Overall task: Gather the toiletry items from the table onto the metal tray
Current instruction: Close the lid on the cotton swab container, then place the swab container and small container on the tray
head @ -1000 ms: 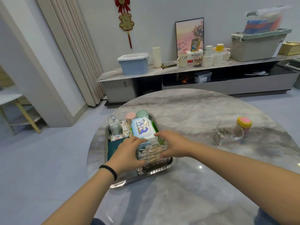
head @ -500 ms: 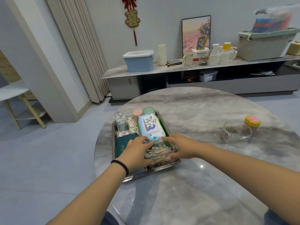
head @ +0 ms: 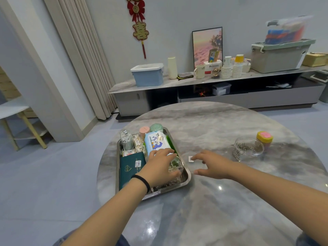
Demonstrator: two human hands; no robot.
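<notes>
The metal tray (head: pixel 117 167) sits at the table's left edge, packed with a wet-wipes pack (head: pixel 156 141), a dark green booklet (head: pixel 129 170), a clear bottle (head: pixel 126 140) and pink- and green-lidded jars. A clear box of cotton swabs (head: pixel 178 166) lies in the tray's near right corner. My left hand (head: pixel 159 168) reaches over it from above, fingers and thumb curled round the box. My right hand (head: pixel 212 166) hovers over the table just right of the tray, fingers spread and holding nothing. A small white piece (head: pixel 190 159) lies by its fingertips.
A clear jar of paper clips (head: pixel 248 149) and a yellow-lidded jar (head: pixel 264 139) stand on the round marble table (head: pixel 204 210) at the right. Behind the table runs a low cabinet (head: pixel 230 96) with boxes and cups.
The swab box has come down into the tray's near right corner. My right hand has let go of it and moved right, off the tray. My left hand stays on the box.
</notes>
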